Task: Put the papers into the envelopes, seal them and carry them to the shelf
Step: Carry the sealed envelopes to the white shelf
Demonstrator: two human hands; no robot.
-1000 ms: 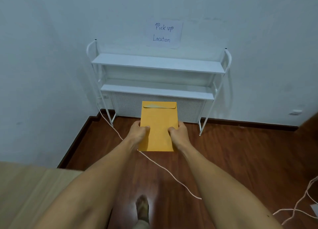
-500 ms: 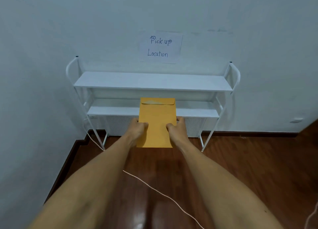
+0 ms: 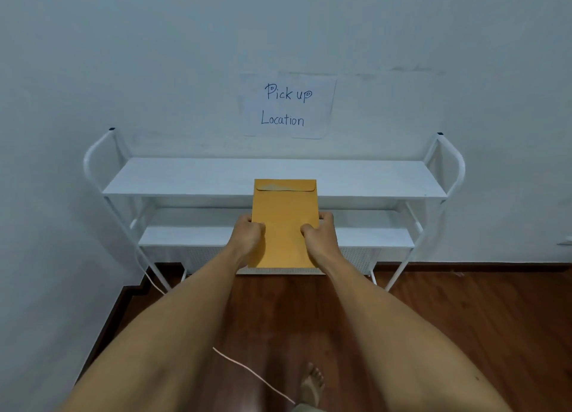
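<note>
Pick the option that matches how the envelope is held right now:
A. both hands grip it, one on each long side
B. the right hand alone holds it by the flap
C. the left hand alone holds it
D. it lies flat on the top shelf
A: the left hand and the right hand each grip a long side of the envelope, held in front of the shelf.

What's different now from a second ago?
The person walked closer: the shelf and the sign look bigger, and the envelope now reaches up to the top board. The left hand and right hand still hold its sides. Nothing was let go.
</note>
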